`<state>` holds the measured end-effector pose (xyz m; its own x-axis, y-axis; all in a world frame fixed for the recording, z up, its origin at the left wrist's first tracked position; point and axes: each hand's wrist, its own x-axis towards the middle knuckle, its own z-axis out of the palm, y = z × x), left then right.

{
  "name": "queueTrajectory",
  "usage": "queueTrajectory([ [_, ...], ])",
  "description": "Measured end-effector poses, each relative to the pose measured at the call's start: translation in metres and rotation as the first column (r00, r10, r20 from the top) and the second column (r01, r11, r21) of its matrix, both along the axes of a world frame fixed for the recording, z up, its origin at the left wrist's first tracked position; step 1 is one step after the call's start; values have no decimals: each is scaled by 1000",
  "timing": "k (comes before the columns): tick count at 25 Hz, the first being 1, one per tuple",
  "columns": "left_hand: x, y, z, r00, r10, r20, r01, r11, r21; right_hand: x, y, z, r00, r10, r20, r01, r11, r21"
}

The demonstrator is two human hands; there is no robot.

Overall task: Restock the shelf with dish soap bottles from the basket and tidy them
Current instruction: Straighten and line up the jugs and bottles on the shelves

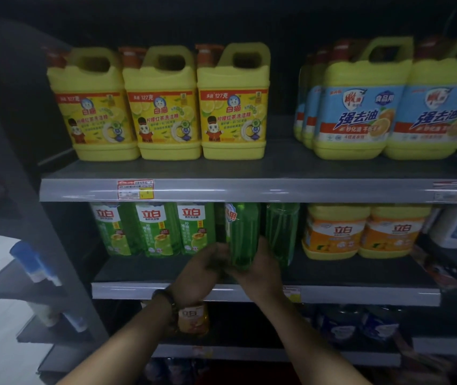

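A green dish soap bottle (242,234) stands on the middle shelf (333,294), turned so its label faces left. My left hand (205,270) and my right hand (260,269) both grip its lower part from either side. Three matching green bottles (152,229) stand in a row to its left with labels facing forward. Another green bottle (281,232) stands just to its right, label turned away. The basket is not in view.
Orange-labelled yellow jugs (366,232) fill the right of the middle shelf. The top shelf (249,190) carries yellow jugs (163,107) at left and blue-labelled jugs (388,107) at right. An orange bottle (194,319) and dark blue packs (358,323) sit on the lower shelf.
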<state>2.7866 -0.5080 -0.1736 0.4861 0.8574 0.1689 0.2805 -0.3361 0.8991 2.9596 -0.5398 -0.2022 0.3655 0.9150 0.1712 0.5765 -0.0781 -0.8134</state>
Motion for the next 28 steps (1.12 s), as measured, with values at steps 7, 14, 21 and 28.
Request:
queueTrajectory([
  [7, 20, 39, 31, 1000, -3, 24, 5, 998, -58, -7, 9, -1, 997, -80, 12, 80, 997, -4],
  [14, 14, 36, 17, 995, -54, 80, 58, 997, -47, -6, 1, -13, 999, -34, 30, 35, 999, -23],
  [21, -6, 0, 0, 983, 36, 181, -33, 999, -21, -23, -19, -7, 994, -46, -99, 55, 994, 91],
  [28, -48, -9, -11, 982, 88, 166, -97, 994, 50, -41, -12, 1, 970, 201, -134, -205, 979, -16],
])
